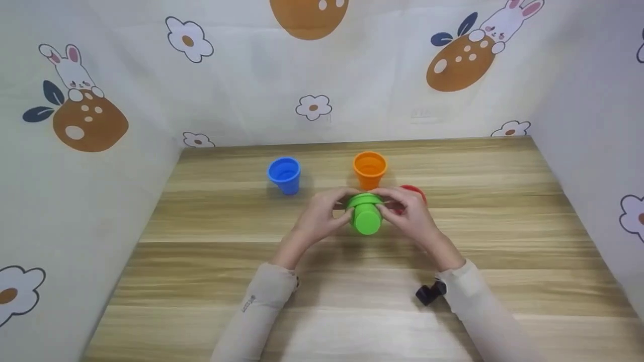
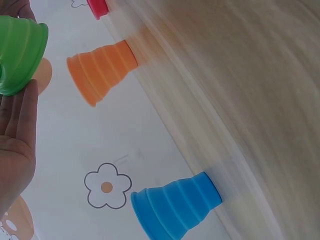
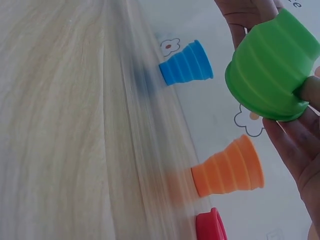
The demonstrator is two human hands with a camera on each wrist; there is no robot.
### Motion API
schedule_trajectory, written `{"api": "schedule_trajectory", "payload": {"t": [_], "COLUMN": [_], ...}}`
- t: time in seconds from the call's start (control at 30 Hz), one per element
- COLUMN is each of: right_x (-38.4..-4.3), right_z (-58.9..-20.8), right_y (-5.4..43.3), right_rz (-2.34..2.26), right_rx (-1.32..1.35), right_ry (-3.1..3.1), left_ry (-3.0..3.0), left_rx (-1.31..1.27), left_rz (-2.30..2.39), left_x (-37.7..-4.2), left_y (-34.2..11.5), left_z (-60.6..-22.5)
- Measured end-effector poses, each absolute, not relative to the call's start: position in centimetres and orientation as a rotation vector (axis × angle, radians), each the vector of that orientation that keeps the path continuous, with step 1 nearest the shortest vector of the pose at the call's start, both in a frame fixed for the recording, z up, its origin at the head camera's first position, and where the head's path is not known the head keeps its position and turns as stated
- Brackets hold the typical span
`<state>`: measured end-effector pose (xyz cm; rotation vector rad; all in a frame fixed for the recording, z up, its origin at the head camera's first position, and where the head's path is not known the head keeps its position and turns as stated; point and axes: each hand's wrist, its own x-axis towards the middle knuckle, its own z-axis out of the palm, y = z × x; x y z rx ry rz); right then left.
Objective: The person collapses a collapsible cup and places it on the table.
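Note:
A green collapsible cup is held above the table by both hands, its base turned toward me. My left hand pinches its left side near the rim between thumb and fingers. On the opposite side, my right hand grips it the same way. In the right wrist view the ridged wall of the green cup shows, with a thumb pressing on it. An orange cup stands upright just beyond the hands. Partly hidden behind my right hand is a low red cup, which looks folded down in the right wrist view.
A blue cup stands upright at the back left of the wooden table. Patterned white cloth walls enclose the table at the back and sides. A small black device is at my right wrist.

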<state>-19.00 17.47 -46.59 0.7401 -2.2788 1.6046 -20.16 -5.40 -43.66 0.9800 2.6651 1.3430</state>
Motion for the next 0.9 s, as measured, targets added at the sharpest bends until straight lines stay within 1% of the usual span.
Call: {"api": "schedule_trajectory", "payload": {"t": [0.47, 0.9], "right_x": [-18.73, -18.83], "right_z": [-46.45, -46.86], "right_y": [17.59, 17.78], "right_rz": [1.834, 1.916], "right_rx": [0.672, 0.775], "right_ry": [-2.290, -2.214], "left_ry": [2.676, 2.702], "left_rx": [1.003, 1.011], "left_rz": [1.521, 1.589], "left_x": [-20.29, -20.41], "left_y": [-5.48, -5.58], "left_z": [-43.83, -43.94]}}
